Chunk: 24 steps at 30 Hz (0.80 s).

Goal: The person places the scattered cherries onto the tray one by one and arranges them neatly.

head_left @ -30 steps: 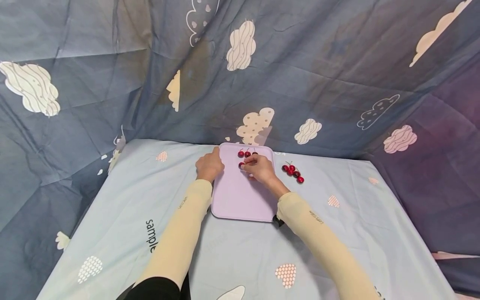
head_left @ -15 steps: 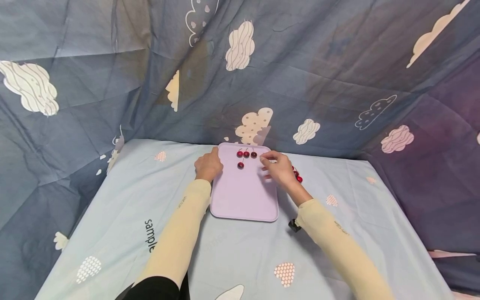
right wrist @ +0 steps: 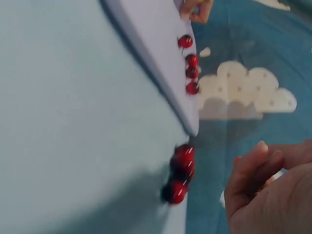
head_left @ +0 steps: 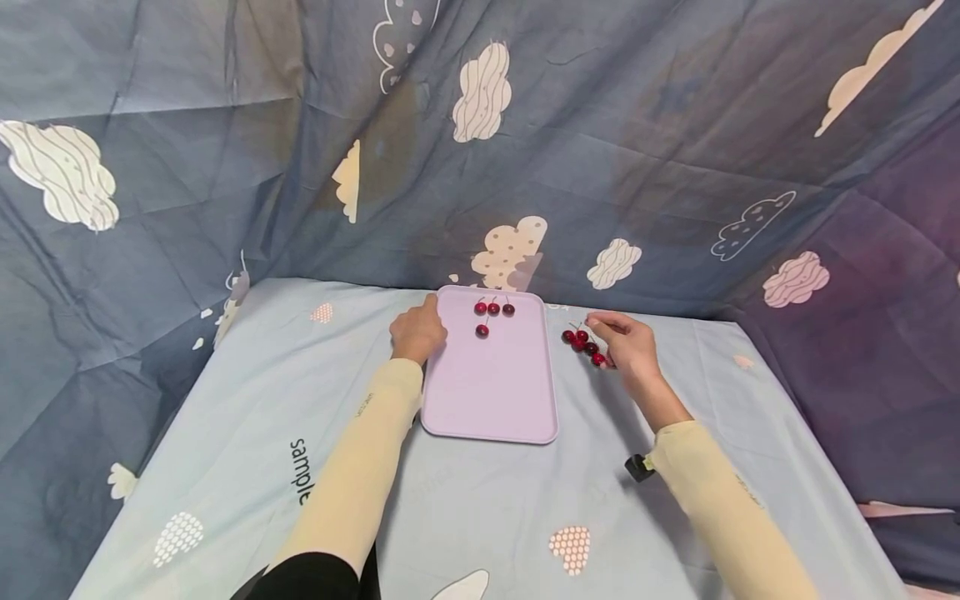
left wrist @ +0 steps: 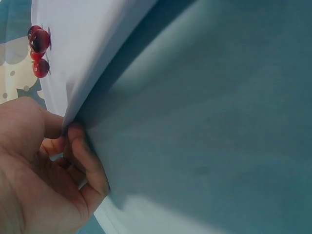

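Observation:
A pale purple tray (head_left: pixel 491 392) lies on the cloth-covered table, its left edge pinched by my left hand (head_left: pixel 417 331). The left wrist view shows the thumb and fingers (left wrist: pixel 80 146) on either side of the tray's rim. Three cherries (head_left: pixel 493 309) with stems line the tray's far end, and a single cherry (head_left: pixel 482 332) sits below the leftmost. To the tray's right, a cluster of several cherries (head_left: pixel 578 344) rests on the cloth. My right hand (head_left: pixel 630 346) hovers at the cluster's right side, fingers loosely bent, holding nothing.
A light blue cloth (head_left: pixel 480 500) with printed hearts covers the table. Dark patterned fabric (head_left: pixel 420 183) hangs close behind the tray and cherries. A small black device (head_left: pixel 638 468) sits at the right wrist.
My right hand has let go of the single cherry on the tray and moved right, over to the loose cluster. The left hand keeps its hold on the tray's edge.

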### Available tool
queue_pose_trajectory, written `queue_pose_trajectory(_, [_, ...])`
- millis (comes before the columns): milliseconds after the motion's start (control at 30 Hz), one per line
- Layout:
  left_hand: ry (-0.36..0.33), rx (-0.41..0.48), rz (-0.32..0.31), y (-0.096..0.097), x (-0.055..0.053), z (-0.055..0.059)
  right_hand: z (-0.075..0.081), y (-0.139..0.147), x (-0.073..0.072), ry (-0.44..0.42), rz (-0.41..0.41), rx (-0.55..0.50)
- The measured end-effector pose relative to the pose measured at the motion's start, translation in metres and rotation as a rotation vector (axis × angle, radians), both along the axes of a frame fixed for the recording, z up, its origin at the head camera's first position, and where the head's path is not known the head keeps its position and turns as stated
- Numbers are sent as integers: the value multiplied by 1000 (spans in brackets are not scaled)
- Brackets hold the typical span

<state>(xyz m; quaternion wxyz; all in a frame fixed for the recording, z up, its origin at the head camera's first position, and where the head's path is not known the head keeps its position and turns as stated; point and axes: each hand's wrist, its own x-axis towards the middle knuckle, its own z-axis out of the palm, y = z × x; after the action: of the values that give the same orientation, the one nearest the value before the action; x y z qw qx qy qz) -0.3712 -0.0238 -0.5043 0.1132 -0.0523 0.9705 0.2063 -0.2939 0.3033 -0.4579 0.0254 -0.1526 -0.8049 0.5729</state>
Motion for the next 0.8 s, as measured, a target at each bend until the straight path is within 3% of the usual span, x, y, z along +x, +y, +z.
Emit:
queue_pose_trajectory(267, [7,-3,-1,-1,-1,1,-19,30,8,-97,-61,-23])
queue_pose_trajectory(467, [7,-3,-8,-1,0,0,-38,36,11,-157,-68,-56])
queue_pose_trajectory(800, [23,-5,-5,-1,1,0,-50,35,11,-229,-69,26])
